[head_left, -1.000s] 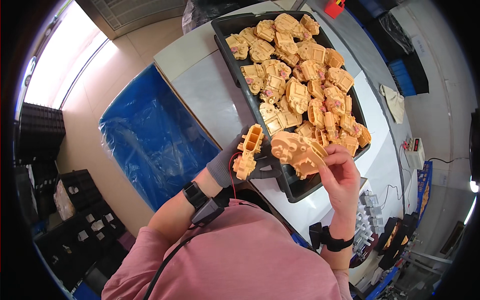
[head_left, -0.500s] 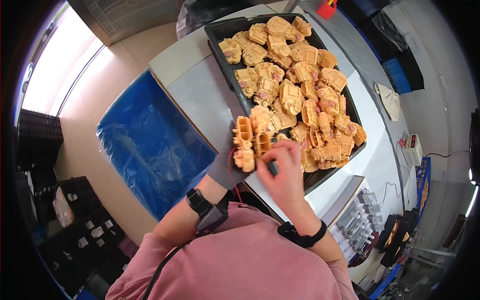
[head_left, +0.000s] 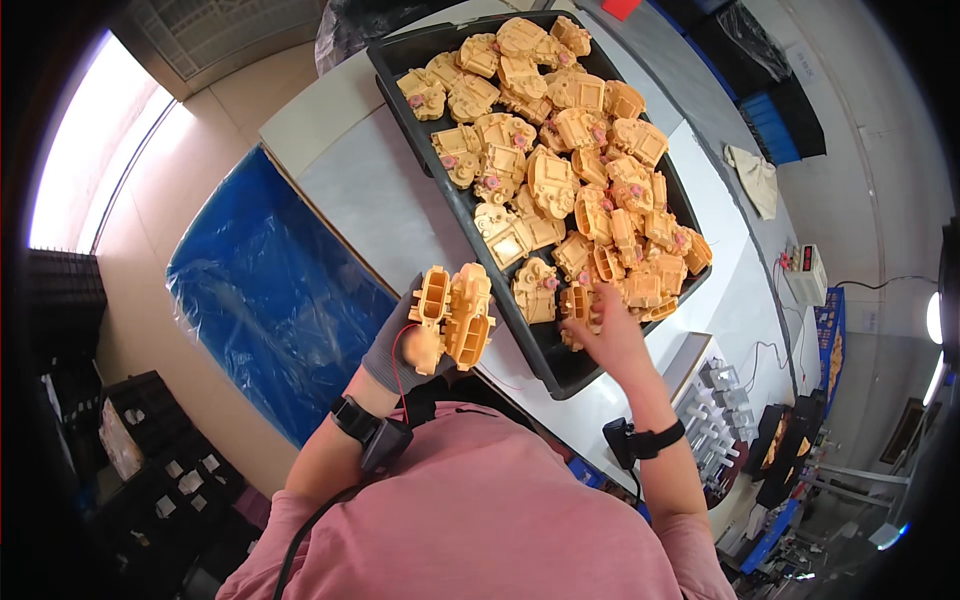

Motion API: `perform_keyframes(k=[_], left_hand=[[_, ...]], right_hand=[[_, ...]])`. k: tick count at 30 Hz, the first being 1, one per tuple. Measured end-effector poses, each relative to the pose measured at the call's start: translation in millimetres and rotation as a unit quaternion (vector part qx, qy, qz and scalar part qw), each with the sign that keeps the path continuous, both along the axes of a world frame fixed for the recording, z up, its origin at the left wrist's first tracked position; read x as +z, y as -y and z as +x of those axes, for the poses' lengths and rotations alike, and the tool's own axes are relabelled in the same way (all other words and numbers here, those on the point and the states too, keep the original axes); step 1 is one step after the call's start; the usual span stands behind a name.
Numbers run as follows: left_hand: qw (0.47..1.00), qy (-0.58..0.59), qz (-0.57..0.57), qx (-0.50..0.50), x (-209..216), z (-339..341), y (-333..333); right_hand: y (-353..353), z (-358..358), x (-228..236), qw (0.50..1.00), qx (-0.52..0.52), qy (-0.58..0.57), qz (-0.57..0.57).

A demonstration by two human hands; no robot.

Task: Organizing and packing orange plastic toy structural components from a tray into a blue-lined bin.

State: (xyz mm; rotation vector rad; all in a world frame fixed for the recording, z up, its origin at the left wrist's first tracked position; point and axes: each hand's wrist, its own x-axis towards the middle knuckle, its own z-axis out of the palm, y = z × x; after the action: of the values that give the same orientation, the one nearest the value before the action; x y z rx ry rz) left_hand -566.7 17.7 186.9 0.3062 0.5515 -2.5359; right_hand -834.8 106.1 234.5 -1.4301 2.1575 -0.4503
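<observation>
My left hand (head_left: pixel 388 356), in a grey glove, is closed around two orange plastic housings (head_left: pixel 468 315) held side by side, their open slotted compartments facing up. A thin red wire loops down by its wrist. My bare right hand (head_left: pixel 618 338) is at the near side of a black tray (head_left: pixel 561 378). Its thumb and fingers are closed about another orange housing (head_left: pixel 574 303), which it partly hides. More orange housings (head_left: pixel 552 182) of the same kind lie heaped in the tray, some with small pink parts on them.
Left of the grey-white table (head_left: pixel 375 190) stands a blue bin (head_left: pixel 275 290) lined with clear plastic. A metal fixture (head_left: pixel 722 410) sits to the right of my right forearm. Farther right are a white box with a display (head_left: pixel 805 275) and a pale cloth (head_left: pixel 752 181).
My right hand has left the housings by my left hand and moved right into the tray, onto another housing. My left hand has shifted slightly left with both housings. The view has shifted.
</observation>
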Motion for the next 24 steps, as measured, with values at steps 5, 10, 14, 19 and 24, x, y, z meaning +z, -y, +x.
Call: perform_keyframes(k=[5, 10, 14, 19, 24], left_hand=[[0.996, -0.087, -0.013, -0.008, -14.1, 3.6, 1.7], [0.999, -0.048, 0.012, 0.018, -18.3, 10.4, 4.5], [0.998, -0.056, -0.025, 0.031, -14.9, 1.9, 2.3], [0.996, -0.015, -0.002, 0.086, -16.1, -3.8, -19.7], [0.99, 0.019, -0.076, 0.119, -5.2, 0.0, -42.4]], right_hand=[[-8.5, -1.2, -12.4, 0.993, -0.034, 0.0, 0.109], [-7.7, 15.8, 54.7, 0.958, -0.065, 0.278, -0.002], [21.2, 56.5, 76.2, 0.96, 0.014, 0.28, 0.018], [29.7, 85.9, 48.5, 0.98, 0.101, 0.17, -0.025], [20.4, 83.3, 34.7, 0.943, 0.116, 0.313, 0.001]])
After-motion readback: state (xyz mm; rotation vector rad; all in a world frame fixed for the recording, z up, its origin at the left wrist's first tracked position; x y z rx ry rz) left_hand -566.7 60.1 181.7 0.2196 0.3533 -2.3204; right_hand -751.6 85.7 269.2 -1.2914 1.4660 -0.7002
